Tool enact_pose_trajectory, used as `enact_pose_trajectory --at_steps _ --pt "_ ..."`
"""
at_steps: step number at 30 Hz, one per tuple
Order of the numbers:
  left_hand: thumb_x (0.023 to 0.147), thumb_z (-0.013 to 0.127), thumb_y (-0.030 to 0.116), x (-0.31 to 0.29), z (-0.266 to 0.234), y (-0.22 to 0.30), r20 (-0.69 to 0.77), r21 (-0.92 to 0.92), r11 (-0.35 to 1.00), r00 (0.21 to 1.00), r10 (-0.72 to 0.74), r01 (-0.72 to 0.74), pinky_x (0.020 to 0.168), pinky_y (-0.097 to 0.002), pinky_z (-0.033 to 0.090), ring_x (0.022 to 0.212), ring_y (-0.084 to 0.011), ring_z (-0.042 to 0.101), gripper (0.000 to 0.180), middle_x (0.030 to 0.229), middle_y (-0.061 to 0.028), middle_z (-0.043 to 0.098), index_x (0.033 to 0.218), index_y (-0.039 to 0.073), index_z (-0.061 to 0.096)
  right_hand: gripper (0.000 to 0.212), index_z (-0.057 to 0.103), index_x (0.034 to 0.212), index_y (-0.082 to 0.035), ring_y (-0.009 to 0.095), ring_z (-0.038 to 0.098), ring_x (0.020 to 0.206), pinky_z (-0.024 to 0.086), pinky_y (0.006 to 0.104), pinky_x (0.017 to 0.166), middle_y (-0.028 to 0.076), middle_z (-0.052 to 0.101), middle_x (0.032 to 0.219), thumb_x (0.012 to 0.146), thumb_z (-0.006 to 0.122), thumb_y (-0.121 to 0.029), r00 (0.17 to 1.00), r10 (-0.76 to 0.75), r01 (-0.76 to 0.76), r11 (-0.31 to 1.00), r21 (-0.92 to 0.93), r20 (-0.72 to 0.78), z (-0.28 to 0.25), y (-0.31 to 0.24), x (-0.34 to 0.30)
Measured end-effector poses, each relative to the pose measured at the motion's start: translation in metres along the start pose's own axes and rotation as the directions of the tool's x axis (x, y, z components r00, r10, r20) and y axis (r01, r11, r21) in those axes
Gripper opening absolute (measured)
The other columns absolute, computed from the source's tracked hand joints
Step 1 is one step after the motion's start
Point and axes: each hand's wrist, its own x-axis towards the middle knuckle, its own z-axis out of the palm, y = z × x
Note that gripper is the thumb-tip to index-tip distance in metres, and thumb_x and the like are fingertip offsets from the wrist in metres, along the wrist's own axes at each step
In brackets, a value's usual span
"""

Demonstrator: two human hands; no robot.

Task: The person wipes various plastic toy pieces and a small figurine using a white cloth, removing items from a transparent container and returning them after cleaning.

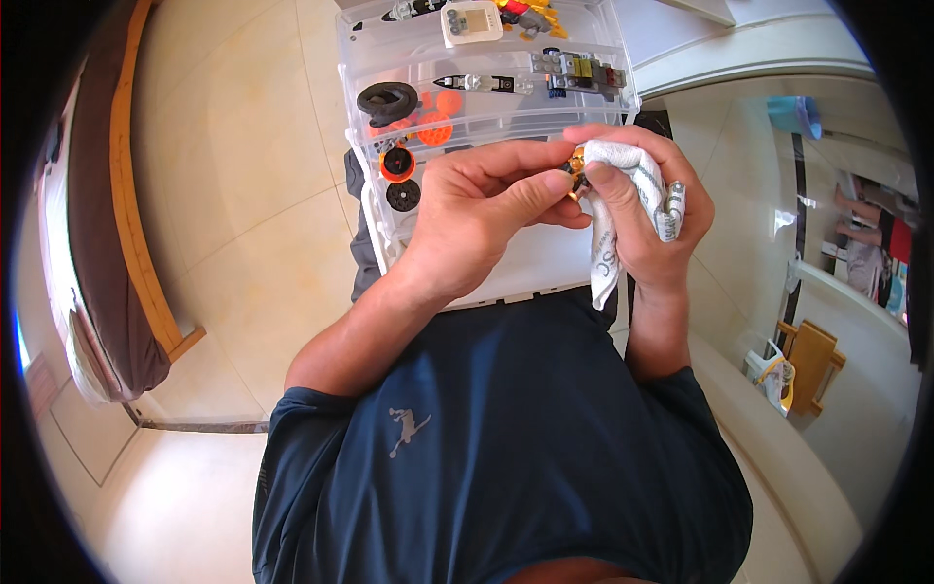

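My left hand (477, 214) pinches a small orange and black toy piece (577, 164) between thumb and fingers; its exact kind is too covered to make out. Bunched in my right hand (666, 229) is a white cloth (605, 258) with dark printing, its thumb pressing the cloth against the piece. One end of the cloth hangs down below the fingers. Both hands meet over the white front part of a translucent plastic box (486, 277). Just beyond my left hand lie an orange-rimmed black wheel (398, 164) and a dark disc (403, 196).
On the box top sit a black rubber tyre (387, 102), orange discs (435, 128), a grey and black toy boat (483, 84), a grey brick-built vehicle (581, 73), a white device with a screen (472, 21) and a yellow-red toy (530, 16). A wooden stool (813, 365) stands right.
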Motion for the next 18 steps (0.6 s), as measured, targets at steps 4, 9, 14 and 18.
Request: enact_pose_trajectory --at_steps 4,9,14,18 --pt "0.105 0.063 0.003 0.002 0.0 -0.001 -0.001 0.028 1.0 1.0 0.013 -0.013 0.091 -0.0412 0.066 0.097 -0.024 0.077 0.034 0.117 -0.0181 0.074 0.137 -0.008 0.063 0.016 0.074 0.108 0.003 0.008 0.069 0.077 0.056 0.0238 0.071 0.013 0.081 0.096 0.094 0.079 -0.003 0.983 0.019 -0.022 1.0 -0.013 -0.18 0.01 0.003 0.0" --pt "0.106 0.062 0.004 0.003 0.0 0.001 -0.007 0.049 0.999 1.0 -0.016 0.016 0.093 -0.0416 0.065 0.098 -0.0249 0.076 0.034 0.121 -0.0185 0.073 0.138 -0.008 0.062 0.017 0.073 0.109 0.005 0.008 0.067 0.075 0.055 0.0233 0.067 0.013 0.081 0.096 0.096 0.076 -0.006 0.976 0.087 -0.082 0.996 0.034 -0.202 0.012 0.0 0.003" --pt "0.106 0.061 0.005 0.004 -0.001 0.0 0.022 -0.085 0.996 0.999 -0.036 0.038 0.093 -0.043 0.065 0.102 -0.0246 0.076 0.033 0.121 -0.0182 0.073 0.136 -0.008 0.063 0.02 0.071 0.114 0.005 0.011 0.07 0.08 0.056 0.0239 0.07 0.016 0.079 0.104 0.098 0.074 -0.006 0.904 0.381 -0.285 0.876 0.388 -0.196 0.011 -0.009 0.003" --pt "0.106 0.061 0.004 0.005 -0.003 0.0 0.031 -0.157 0.986 0.998 -0.05 0.055 0.094 -0.044 0.065 0.102 -0.0238 0.075 0.032 0.119 -0.0173 0.074 0.136 -0.007 0.064 0.019 0.073 0.114 0.003 0.011 0.071 0.089 0.058 0.0246 0.076 0.016 0.078 0.112 0.096 0.075 -0.002 0.992 0.072 -0.053 0.983 0.177 -0.103 0.009 0.0 -0.002"
